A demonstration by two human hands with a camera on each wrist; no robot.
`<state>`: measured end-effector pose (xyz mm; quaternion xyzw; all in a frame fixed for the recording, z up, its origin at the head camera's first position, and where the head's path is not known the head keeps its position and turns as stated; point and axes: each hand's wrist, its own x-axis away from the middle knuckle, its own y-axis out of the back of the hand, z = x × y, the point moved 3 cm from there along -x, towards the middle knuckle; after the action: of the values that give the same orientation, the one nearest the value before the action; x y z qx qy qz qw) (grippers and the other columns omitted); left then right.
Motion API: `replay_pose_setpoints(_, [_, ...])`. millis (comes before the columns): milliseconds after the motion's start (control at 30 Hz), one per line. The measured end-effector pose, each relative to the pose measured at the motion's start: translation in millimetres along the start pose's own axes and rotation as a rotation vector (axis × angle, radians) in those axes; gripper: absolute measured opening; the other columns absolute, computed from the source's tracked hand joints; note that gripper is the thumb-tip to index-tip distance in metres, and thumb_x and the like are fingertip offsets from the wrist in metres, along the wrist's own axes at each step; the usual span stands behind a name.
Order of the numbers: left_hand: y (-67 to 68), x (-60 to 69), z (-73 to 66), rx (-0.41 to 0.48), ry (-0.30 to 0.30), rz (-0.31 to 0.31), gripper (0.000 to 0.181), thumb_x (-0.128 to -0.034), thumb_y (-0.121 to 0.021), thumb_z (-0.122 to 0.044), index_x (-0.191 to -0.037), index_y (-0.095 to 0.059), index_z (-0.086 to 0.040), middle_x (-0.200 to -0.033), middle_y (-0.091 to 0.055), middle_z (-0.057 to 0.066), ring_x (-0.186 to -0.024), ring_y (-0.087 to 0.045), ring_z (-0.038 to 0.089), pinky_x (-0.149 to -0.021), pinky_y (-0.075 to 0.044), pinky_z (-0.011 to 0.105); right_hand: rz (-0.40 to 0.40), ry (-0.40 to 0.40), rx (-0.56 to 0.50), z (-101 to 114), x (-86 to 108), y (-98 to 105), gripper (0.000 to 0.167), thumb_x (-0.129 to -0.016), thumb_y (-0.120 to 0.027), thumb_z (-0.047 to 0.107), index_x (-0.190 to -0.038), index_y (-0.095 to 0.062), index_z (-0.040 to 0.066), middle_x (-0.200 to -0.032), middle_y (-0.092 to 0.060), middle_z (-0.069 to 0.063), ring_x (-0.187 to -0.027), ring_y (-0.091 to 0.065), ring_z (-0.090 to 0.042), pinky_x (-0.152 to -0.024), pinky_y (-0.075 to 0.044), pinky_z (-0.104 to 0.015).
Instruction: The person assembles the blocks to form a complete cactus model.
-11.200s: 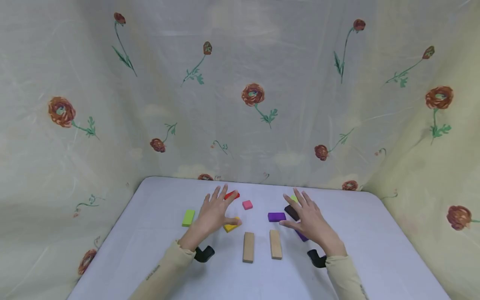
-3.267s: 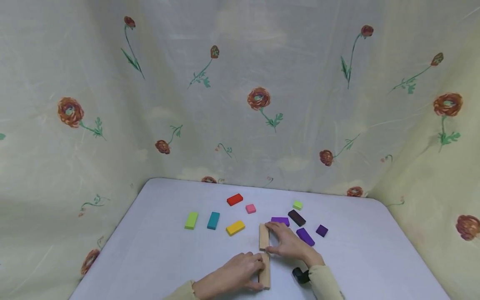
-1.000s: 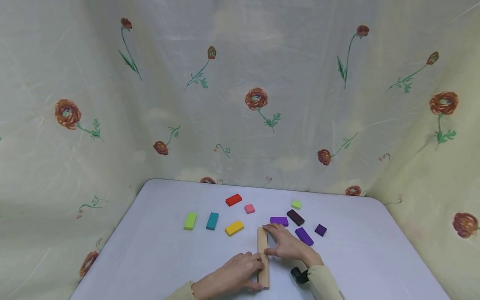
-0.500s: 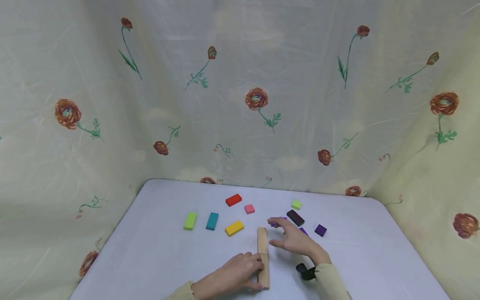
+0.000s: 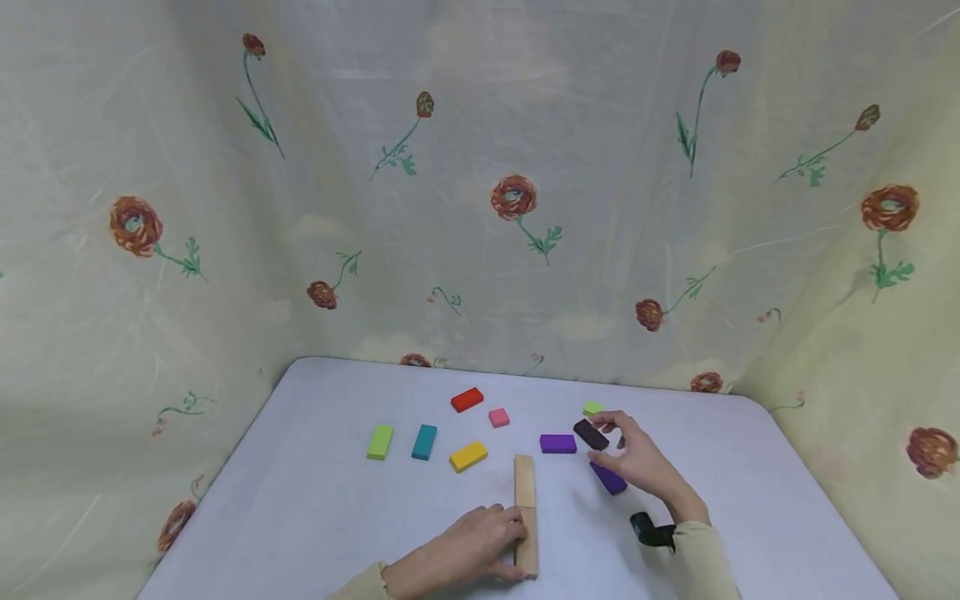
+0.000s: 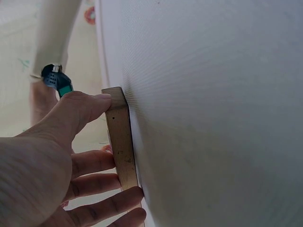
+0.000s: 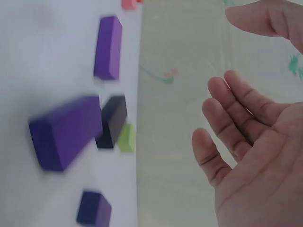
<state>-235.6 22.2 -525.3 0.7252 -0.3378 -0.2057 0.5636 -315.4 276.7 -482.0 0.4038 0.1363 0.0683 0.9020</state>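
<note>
My left hand (image 5: 472, 546) holds the nearer of two plain wooden blocks (image 5: 528, 550), thumb at its near end and fingers along its side. The farther wooden block (image 5: 524, 479) lies end to end with it, in one line. Over the right of the table my right hand (image 5: 641, 462) hovers beside a black block (image 5: 591, 434), fingers apart. The right wrist view shows nothing between those fingers. Close to this hand lie two purple blocks, one crosswise (image 5: 558, 444) and one slanted (image 5: 608, 478). A dark purple cube (image 7: 93, 208) shows in the right wrist view; in the head view my hand hides it.
Left of the wooden blocks lie a yellow block (image 5: 468, 457), a teal block (image 5: 424, 442) and a light green block (image 5: 380, 442). Farther back are a red block (image 5: 467, 400), a pink cube (image 5: 498, 417) and a light green cube (image 5: 592, 408). Flowered cloth (image 5: 585, 250) hangs behind the table.
My right hand has let go of the farther wooden block and moved right and away, over to the black block. The left hand stays on the nearer wooden block.
</note>
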Motion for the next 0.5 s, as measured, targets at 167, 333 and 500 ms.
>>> replay_pose_setpoints(167, [0.5, -0.3, 0.5, -0.004, -0.009, -0.008, 0.044, -0.0795, -0.073, -0.049, -0.114, -0.070, -0.023, -0.097, -0.058, -0.013, -0.074, -0.044, 0.000, -0.070, -0.043, 0.014, -0.021, -0.048, 0.014, -17.7, 4.9, 19.7, 0.050, -0.085, -0.072, 0.021, -0.128, -0.049, 0.009, -0.121, -0.058, -0.010, -0.108, -0.048, -0.021, -0.085, -0.042, -0.038])
replay_pose_setpoints(333, [1.1, 1.2, -0.4, -0.008, -0.021, -0.007, 0.044, -0.0804, -0.072, -0.049, -0.115, -0.069, -0.022, -0.100, -0.059, -0.013, -0.074, -0.044, 0.000, -0.071, -0.044, 0.014, -0.028, -0.101, 0.024, -33.7, 10.5, 33.7, 0.051, -0.087, -0.070, 0.025, -0.130, -0.047, 0.008, -0.124, -0.056, -0.013, -0.110, -0.046, -0.024, -0.086, -0.041, -0.038])
replay_pose_setpoints(500, [1.6, 1.1, -0.8, -0.018, -0.022, -0.004, 0.044, -0.0802, -0.072, -0.050, -0.115, -0.069, -0.023, -0.100, -0.059, -0.013, -0.074, -0.044, 0.000, -0.070, -0.044, 0.014, -0.015, -0.159, 0.027, -48.9, 15.3, 40.7, 0.050, -0.088, -0.069, 0.023, -0.129, -0.047, 0.004, -0.126, -0.054, -0.017, -0.115, -0.047, -0.032, -0.087, -0.041, -0.042])
